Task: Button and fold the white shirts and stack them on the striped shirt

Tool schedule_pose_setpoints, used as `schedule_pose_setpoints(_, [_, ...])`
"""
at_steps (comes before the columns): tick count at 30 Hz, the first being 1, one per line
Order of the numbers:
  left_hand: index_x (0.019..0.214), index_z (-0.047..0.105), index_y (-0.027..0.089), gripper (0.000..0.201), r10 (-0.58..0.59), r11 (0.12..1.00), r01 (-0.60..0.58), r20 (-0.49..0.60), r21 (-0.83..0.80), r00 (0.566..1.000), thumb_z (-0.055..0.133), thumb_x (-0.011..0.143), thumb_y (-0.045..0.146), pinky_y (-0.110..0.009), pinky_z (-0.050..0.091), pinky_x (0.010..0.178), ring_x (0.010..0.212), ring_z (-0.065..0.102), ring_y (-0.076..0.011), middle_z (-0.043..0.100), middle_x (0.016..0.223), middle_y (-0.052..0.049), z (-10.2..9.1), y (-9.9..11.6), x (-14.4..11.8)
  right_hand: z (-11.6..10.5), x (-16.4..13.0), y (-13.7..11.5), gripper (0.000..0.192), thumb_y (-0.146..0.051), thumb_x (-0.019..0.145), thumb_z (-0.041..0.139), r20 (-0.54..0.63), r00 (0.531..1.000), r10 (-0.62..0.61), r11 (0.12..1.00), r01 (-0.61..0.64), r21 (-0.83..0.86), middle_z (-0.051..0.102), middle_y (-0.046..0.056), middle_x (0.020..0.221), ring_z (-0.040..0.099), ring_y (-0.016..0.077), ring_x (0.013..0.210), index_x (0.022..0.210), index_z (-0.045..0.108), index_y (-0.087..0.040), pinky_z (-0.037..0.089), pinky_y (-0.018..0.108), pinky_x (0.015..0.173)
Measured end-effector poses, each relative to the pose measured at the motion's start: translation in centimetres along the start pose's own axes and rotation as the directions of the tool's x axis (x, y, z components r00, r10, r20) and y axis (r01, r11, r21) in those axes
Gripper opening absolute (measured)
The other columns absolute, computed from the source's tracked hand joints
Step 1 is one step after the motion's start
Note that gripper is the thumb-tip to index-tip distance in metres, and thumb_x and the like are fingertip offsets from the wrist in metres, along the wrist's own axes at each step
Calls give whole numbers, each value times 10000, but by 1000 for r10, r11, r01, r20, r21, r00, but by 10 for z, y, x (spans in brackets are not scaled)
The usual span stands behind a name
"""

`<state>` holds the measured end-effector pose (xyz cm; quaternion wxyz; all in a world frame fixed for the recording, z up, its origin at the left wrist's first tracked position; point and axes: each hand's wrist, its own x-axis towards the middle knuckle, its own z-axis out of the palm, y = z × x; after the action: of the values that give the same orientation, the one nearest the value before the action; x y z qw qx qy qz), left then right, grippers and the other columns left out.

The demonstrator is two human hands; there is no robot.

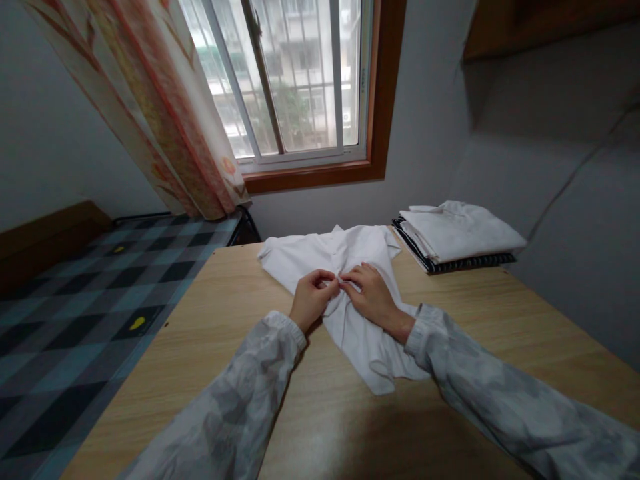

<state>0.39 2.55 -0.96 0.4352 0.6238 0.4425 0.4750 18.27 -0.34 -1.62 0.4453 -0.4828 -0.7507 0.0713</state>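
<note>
A white shirt (357, 333) lies rumpled on the wooden table (225, 320), its upper part spread toward the far edge and its lower part trailing toward me. My left hand (314, 298) pinches the cloth near the shirt's middle, thumb and fingers pressed together. Just beside it, my right hand (370, 297) grips the same spot, fingertips almost touching those of the left. Whatever small part lies between the fingertips, such as a button, is too small to make out.
At the table's far right, folded white clothing (465, 230) rests on a dark striped folded cloth (470, 263). A bed with a checked sheet (100, 320) stands left of the table. Behind are a curtain (175, 120) and a window (300, 87); a wooden shelf (550, 30) juts out upper right.
</note>
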Motion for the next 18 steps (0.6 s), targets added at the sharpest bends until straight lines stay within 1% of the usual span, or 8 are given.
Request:
schedule_pose_setpoints(3, [898, 759, 157, 287, 1, 1000, -1, 10, 16, 1000, 814, 763, 404, -229, 401, 530, 549, 563, -119, 667, 643, 8, 0, 1, -1, 1, 0, 3, 108, -216, 1005, 704, -16, 1000, 7, 1000, -6, 16, 778, 47, 985, 676, 243, 1012, 989, 805, -252, 417, 439, 1164])
schedule_pose_setpoints(7, [901, 763, 159, 293, 9, 997, -9, 3, 75, 1000, 818, 765, 413, -224, 371, 509, 536, 541, -117, 655, 620, 17, 0, 2, -1, 3, 0, 7, 83, -232, 991, 731, -34, 999, 35, 999, -34, 42, 780, 47, 968, 681, 248, 1002, 953, 803, -251, 448, 435, 1122])
schedule_pose_setpoints(14, [906, 742, 171, 312, -3, 997, 1, 25, 76, 1000, 814, 778, 447, -225, 351, 491, 508, 525, -120, 617, 574, 32, 0, 2, -1, -1, 1, 7, 123, -252, 989, 739, -31, 999, 28, 999, -27, 41, 779, 29, 935, 691, 227, 962, 872, 775, -249, 389, 448, 1175])
schedule_pose_setpoints(18, [931, 725, 182, 296, 29, 996, -29, 3, 80, 1000, 807, 797, 433, -220, 381, 500, 532, 560, -122, 651, 624, 27, 0, 4, -2, -2, 2, 5, 177, -242, 969, 760, -28, 999, 45, 999, -44, 32, 763, 11, 882, 684, 219, 923, 799, 709, -239, 389, 434, 1150])
